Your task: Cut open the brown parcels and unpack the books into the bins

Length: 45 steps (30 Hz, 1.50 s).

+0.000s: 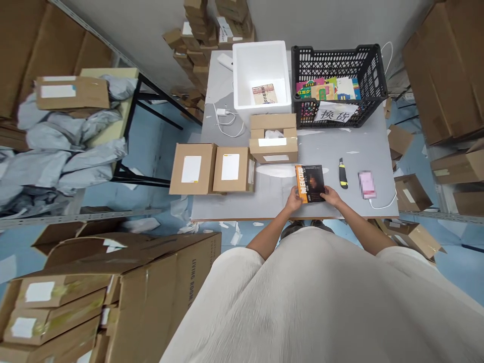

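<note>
Between my two hands, over the front part of the grey table (272, 204), is a book (310, 182) with a dark cover and an orange strip down its left side. My left hand (294, 198) grips its lower left edge. On the lower right edge, my right hand (330, 195) has hold of it too. A black and yellow utility knife (343, 174) lies right of the book. Farther right is a pink phone (366, 185) with a white cable. Behind the book stands an opened cardboard box (274, 151) with something whitish inside.
Two labelled cartons (193, 174) stand at the table's left. Along the back are a white foam box (242, 96) holding a book and a black crate (340, 108) with several colourful books. A large carton (166, 292) stands on the floor at left; grey parcels (56, 146) fill a side shelf.
</note>
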{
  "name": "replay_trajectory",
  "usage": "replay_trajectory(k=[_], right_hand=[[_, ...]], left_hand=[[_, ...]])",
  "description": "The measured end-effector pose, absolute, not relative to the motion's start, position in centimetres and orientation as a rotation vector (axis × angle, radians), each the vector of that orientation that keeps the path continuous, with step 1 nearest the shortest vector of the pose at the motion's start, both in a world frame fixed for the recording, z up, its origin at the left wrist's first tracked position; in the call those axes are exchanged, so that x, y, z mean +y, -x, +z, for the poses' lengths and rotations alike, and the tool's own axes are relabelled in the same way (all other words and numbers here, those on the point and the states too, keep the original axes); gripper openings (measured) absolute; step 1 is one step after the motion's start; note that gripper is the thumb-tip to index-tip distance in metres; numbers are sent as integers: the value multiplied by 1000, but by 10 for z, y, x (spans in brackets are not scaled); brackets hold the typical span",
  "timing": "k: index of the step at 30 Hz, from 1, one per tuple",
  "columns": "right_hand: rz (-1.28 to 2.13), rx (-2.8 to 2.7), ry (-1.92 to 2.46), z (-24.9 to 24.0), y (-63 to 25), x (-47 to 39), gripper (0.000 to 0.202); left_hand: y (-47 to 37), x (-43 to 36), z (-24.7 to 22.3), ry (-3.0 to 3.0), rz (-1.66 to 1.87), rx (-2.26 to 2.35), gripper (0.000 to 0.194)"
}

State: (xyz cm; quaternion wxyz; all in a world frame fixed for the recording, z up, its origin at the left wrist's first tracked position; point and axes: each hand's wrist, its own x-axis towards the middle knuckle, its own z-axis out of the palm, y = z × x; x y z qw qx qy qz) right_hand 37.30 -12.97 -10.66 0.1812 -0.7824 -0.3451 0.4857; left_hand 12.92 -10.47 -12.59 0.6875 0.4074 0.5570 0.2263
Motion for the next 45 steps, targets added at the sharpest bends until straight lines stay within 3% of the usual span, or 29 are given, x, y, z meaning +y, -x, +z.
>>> replay_trajectory(k=[11, 15, 18, 21, 26, 39, 45], right_hand=[[1299, -842, 2242, -76, -380, -150, 59], [1321, -759, 2245, -62, -390, -159, 41], [1364, -767, 2151, -49, -403, -161, 29], [1308, -838, 2071, -35, -421, -153, 33], [1262, -1038, 1979, -10, -450, -115, 45], [1198, -1032, 1722, 33, -475, 24, 47], [1234, -845, 1706, 43, -479, 90, 46]], left_hand=[[-117, -104, -83, -811, 506, 1034, 96], [-124, -95, -77, -846, 512, 954, 96], [-137, -81, -72, -884, 506, 942, 88], [-152, -62, -65, -944, 523, 967, 73], [-169, -25, -43, -1096, 626, 990, 65], [-200, 90, 14, -1165, 672, 1114, 81], [-229, 141, 11, -1224, 846, 1263, 54]])
